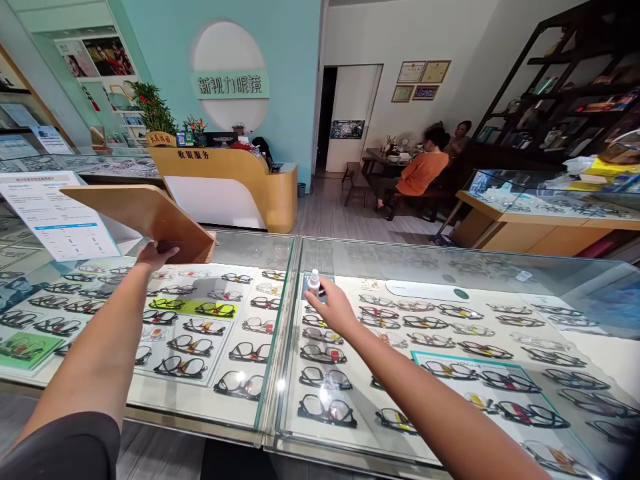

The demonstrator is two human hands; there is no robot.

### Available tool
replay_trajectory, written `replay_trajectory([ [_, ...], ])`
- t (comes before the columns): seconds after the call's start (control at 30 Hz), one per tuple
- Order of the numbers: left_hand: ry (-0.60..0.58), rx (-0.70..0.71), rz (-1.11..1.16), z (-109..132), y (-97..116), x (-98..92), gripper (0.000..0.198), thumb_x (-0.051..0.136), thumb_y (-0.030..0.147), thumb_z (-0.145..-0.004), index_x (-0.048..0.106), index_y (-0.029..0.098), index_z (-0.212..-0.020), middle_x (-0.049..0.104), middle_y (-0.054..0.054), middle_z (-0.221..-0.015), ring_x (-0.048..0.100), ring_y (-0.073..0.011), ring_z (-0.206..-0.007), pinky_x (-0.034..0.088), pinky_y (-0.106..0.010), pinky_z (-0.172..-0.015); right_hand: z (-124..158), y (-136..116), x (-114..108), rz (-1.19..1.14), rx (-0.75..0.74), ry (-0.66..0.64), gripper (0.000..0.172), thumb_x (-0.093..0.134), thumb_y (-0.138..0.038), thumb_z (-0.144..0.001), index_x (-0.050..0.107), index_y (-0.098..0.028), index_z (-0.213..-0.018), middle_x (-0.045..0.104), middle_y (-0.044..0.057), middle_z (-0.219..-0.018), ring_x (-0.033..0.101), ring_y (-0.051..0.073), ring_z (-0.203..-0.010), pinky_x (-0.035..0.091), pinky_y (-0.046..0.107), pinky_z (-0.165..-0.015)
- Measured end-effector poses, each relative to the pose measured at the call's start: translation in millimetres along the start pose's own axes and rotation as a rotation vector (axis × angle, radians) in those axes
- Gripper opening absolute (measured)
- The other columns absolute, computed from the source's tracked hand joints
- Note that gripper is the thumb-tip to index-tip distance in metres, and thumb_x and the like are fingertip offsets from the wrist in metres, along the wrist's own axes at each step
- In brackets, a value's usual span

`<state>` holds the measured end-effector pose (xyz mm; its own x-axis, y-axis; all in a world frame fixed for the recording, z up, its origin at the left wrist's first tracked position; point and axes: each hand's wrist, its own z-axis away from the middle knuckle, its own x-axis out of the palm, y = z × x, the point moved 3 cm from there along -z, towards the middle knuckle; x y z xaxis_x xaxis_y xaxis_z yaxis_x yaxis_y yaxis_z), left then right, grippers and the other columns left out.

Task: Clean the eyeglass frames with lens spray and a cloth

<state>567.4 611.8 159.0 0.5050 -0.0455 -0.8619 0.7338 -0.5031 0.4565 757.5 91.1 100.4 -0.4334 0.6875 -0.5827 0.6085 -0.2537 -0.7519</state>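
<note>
My left hand [154,255] grips the lower edge of a brown wooden board [150,213], which is tilted above the left glass display case [240,417]. What is on the board's other side is hidden. In my right hand [334,305] is a small bottle [314,283] with a white top, over the back part of the right glass case [380,257]. Fingers cover part of the bottle. Beneath the glass, rows of eyeglasses [327,410] lie on white lining in both cases.
A printed sign [55,220] stands on the left case, beside the board. Beyond the cases are a curved yellow counter [225,177], a person in orange [423,170] at a table, and another person partly behind. At right stands another glass case [545,207].
</note>
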Motion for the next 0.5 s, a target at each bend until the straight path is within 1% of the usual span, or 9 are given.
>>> replay_trajectory([
  [0.1, 0.037, -0.189, -0.018, 30, 9, 2.8, 0.077, 0.065, 0.055, -0.099, 0.041, -0.004, -0.142, 0.054, -0.035, -0.153, 0.043, -0.0497, -0.150, 0.040, -0.064, -0.124, -1, 1, 1, -0.010, 0.011, 0.001, 0.021, 0.062, -0.045, -0.098, 0.058, -0.025, -0.098, 0.071, 0.004, -0.099, 0.064, 0.023, -0.087, 0.047, 0.035, -0.080],
  [0.17, 0.097, -0.227, -0.017, 58, 19, 6.3, 0.083, 0.056, 0.052, -0.103, 0.030, -0.010, -0.150, 0.036, -0.043, -0.162, 0.034, -0.0540, -0.154, 0.033, -0.068, -0.126, -1, 2, 2, -0.021, 0.023, 0.006, 0.022, 0.065, -0.046, -0.096, 0.058, -0.026, -0.103, 0.073, 0.004, -0.101, 0.066, 0.023, -0.089, 0.048, 0.035, -0.081],
  [0.2, 0.114, -0.213, -0.014, 74, 24, 8.3, 0.086, 0.054, 0.053, -0.103, 0.025, -0.010, -0.155, 0.030, -0.043, -0.165, 0.032, -0.0549, -0.156, 0.031, -0.068, -0.127, -1, 2, 2, -0.024, 0.028, 0.010, 0.023, 0.065, -0.046, -0.095, 0.058, -0.026, -0.105, 0.074, 0.003, -0.101, 0.067, 0.024, -0.089, 0.049, 0.035, -0.081],
  [0.3, 0.104, -0.084, 0.004, 124, 41, 12.6, 0.090, 0.059, 0.057, -0.099, 0.027, 0.001, -0.163, 0.033, -0.035, -0.166, 0.033, -0.0507, -0.158, 0.029, -0.063, -0.130, -1, 3, 0, -0.013, 0.048, 0.028, 0.023, 0.066, -0.046, -0.094, 0.055, -0.026, -0.101, 0.074, 0.002, -0.099, 0.067, 0.023, -0.088, 0.048, 0.034, -0.080],
  [0.37, 0.101, 0.061, 0.015, 162, 54, 11.7, 0.088, 0.061, 0.057, -0.097, 0.030, 0.012, -0.166, 0.036, -0.028, -0.167, 0.034, -0.0463, -0.159, 0.029, -0.060, -0.131, -2, 0, -3, 0.006, 0.070, 0.050, 0.024, 0.067, -0.046, -0.093, 0.053, -0.027, -0.097, 0.073, 0.001, -0.097, 0.066, 0.022, -0.086, 0.046, 0.033, -0.078],
  [0.4, 0.097, 0.154, 0.030, 182, 62, 10.7, 0.086, 0.060, 0.058, -0.097, 0.034, 0.015, -0.166, 0.040, -0.026, -0.166, 0.036, -0.0459, -0.158, 0.030, -0.061, -0.131, -1, -3, -5, 0.017, 0.083, 0.064, 0.025, 0.068, -0.045, -0.093, 0.051, -0.027, -0.095, 0.073, 0.001, -0.097, 0.065, 0.022, -0.085, 0.045, 0.032, -0.078],
  [0.43, 0.070, 0.240, 0.061, 203, 72, 10.4, 0.080, 0.058, 0.059, -0.096, 0.040, 0.017, -0.163, 0.046, -0.023, -0.163, 0.040, -0.0452, -0.156, 0.032, -0.061, -0.131, -1, -7, -6, 0.030, 0.094, 0.075, 0.026, 0.069, -0.045, -0.092, 0.050, -0.027, -0.094, 0.072, 0.000, -0.095, 0.065, 0.021, -0.084, 0.044, 0.031, -0.076],
  [0.47, 0.012, 0.312, 0.115, 224, 82, 11.0, 0.074, 0.056, 0.061, -0.096, 0.049, 0.019, -0.156, 0.055, -0.021, -0.156, 0.047, -0.0437, -0.153, 0.035, -0.060, -0.131, 1, -13, -7, 0.043, 0.100, 0.080, 0.028, 0.071, -0.044, -0.091, 0.049, -0.027, -0.092, 0.071, -0.001, -0.092, 0.063, 0.020, -0.082, 0.042, 0.030, -0.075],
  [0.5, -0.079, 0.369, 0.194, 245, 93, 12.7, 0.067, 0.053, 0.063, -0.095, 0.058, 0.022, -0.148, 0.062, -0.017, -0.148, 0.055, -0.0407, -0.147, 0.040, -0.057, -0.129, 3, -21, -7, 0.059, 0.106, 0.095, 0.029, 0.072, -0.044, -0.091, 0.049, -0.027, -0.091, 0.069, -0.001, -0.090, 0.062, 0.020, -0.080, 0.040, 0.030, -0.073],
])
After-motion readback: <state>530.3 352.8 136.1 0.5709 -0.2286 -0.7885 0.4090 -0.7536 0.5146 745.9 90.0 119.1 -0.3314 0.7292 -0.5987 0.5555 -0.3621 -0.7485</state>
